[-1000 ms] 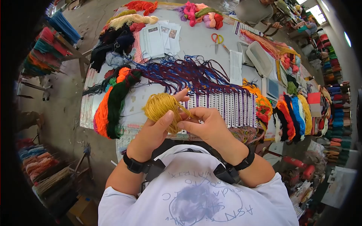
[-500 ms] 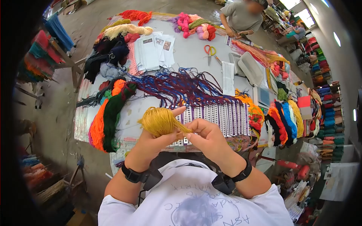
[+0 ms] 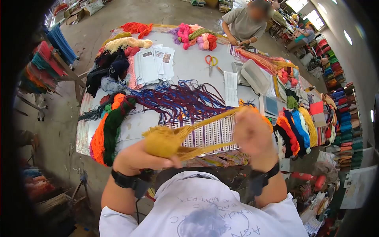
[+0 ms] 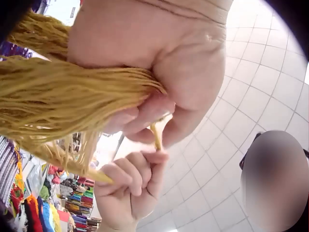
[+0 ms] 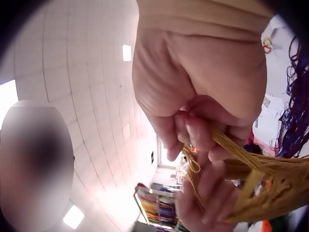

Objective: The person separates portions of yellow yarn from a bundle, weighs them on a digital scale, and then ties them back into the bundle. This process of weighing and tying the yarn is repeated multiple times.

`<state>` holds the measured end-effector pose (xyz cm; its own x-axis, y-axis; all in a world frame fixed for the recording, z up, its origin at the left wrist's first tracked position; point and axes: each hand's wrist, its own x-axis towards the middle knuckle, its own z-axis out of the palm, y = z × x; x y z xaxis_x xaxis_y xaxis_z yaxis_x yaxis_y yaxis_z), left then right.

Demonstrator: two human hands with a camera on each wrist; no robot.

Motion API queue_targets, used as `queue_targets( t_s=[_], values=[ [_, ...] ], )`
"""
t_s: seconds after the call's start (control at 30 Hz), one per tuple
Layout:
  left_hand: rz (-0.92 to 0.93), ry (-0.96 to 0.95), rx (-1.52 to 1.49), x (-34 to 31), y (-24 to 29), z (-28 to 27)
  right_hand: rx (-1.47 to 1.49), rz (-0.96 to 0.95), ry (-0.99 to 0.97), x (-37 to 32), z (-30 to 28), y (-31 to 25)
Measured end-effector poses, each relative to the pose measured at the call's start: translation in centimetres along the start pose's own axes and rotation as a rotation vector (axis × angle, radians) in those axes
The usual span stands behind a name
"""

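A mustard-yellow yarn skein (image 3: 162,143) is stretched between both hands over the near edge of the table. My left hand (image 3: 136,158) grips its thick bundled end, with strands passing under the curled fingers in the left wrist view. Off to the right, my right hand (image 3: 254,134) is blurred in the head view. In the right wrist view its curled fingers hold thin yarn strands (image 5: 236,152), and a small loop hangs beside the thumb. Below the yarn lie rows of white punched cards (image 3: 213,136) threaded with purple and blue cords (image 3: 181,98).
Orange and dark green skeins (image 3: 114,130) lie at the table's left. Papers (image 3: 152,65), scissors (image 3: 210,65) and a clear plastic box (image 3: 254,77) sit farther back. Colourful skeins (image 3: 294,128) line the right edge. Another person (image 3: 246,23) stands at the far side.
The right hand has pulled away to the right, drawing the yarn out into long stretched strands. The left hand has shifted slightly left and down with the bundled end.
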<state>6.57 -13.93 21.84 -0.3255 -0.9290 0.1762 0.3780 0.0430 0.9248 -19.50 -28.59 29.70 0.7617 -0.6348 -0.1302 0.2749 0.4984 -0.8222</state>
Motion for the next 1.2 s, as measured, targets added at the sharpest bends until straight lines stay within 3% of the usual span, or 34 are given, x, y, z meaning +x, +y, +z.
queue_targets(
  t_s=[0.03, 0.07, 0.17, 0.2, 0.27, 0.33, 0.43, 0.57, 0.63, 0.73, 0.8, 0.87, 0.93, 0.97, 1.0, 1.03, 1.07, 1.1, 1.13, 1.2],
  values=[
    [-0.083, 0.089, -0.079, -0.2, 2.4, 0.4, 0.175, -0.082, 0.084, -0.7, -2.6, -2.1],
    [-0.143, 0.356, -0.128, -1.1, 3.2, 0.6, 0.251, -0.13, 0.147, -1.9, -5.5, -4.6],
    [0.152, 0.423, -0.538, -4.9, 1.5, -3.3, 0.351, -0.213, 0.328, -7.5, -16.1, -11.3],
    [0.239, 0.557, -0.539, -4.7, 2.7, -2.8, 0.359, -0.224, 0.326, -9.7, -19.6, -12.9],
    [0.274, 0.563, -0.519, -4.4, 4.1, -3.1, 0.383, -0.247, 0.509, -13.9, -26.6, -15.8],
    [0.281, 0.844, -0.478, -2.8, 5.3, -1.8, 0.374, -0.259, 0.618, -18.3, -33.8, -18.4],
    [0.313, 0.966, -0.419, -1.8, 5.9, -2.0, 0.404, -0.31, 0.794, -24.4, -42.1, -21.6],
    [0.321, 0.863, -0.425, -3.6, 6.9, -5.7, 0.314, -0.32, 1.017, -33.0, -52.1, -25.1],
    [0.317, 0.983, -0.387, -3.2, 7.8, -4.9, 0.241, -0.273, 1.105, -37.1, -56.9, -27.2],
    [0.293, 1.105, -0.184, 2.5, 9.2, -0.1, -0.101, -0.213, 1.261, -40.3, -60.0, -29.7],
    [0.257, 1.093, -0.068, 4.3, 9.6, 0.4, -0.293, -0.224, 1.34, -41.2, -60.9, -30.5],
    [0.229, 1.381, 0.211, 9.1, 9.2, 3.7, -0.416, -0.242, 1.376, -41.1, -60.1, -30.8],
    [0.223, 1.398, 0.321, 9.8, 7.9, 3.3, -0.651, -0.236, 1.567, -41.9, -61.2, -30.9],
    [0.197, 1.523, 0.487, 9.3, 7.1, 2.7, -1.149, -0.275, 1.574, -44.9, -65.4, -30.8],
    [0.17, 1.643, 0.66, 8.7, 6.6, 2.3, -1.151, -0.261, 1.573, -51.0, -71.2, -31.5],
    [0.165, 1.645, 0.662, 7.7, 6.2, 2.1, -1.064, -0.357, 1.66, -55.3, -75.1, -31.2],
    [0.182, 1.583, 0.552, 6.4, 5.8, 2.2, -0.973, -0.454, 1.742, -53.9, -77.7, -30.9],
    [0.192, 1.521, 0.447, 5.6, 5.7, 2.1, -0.769, -0.17, 1.802, -48.2, -65.6, -30.4],
    [0.179, 1.524, 0.454, 6.8, 5.3, 3.5, -0.768, -0.154, 1.801, -45.5, -61.9, -29.9],
    [0.383, 1.265, 0.272, 10.6, 3.9, 7.1, -0.666, -0.105, 1.432, -42.3, -58.6, -29.5]
  ],
)
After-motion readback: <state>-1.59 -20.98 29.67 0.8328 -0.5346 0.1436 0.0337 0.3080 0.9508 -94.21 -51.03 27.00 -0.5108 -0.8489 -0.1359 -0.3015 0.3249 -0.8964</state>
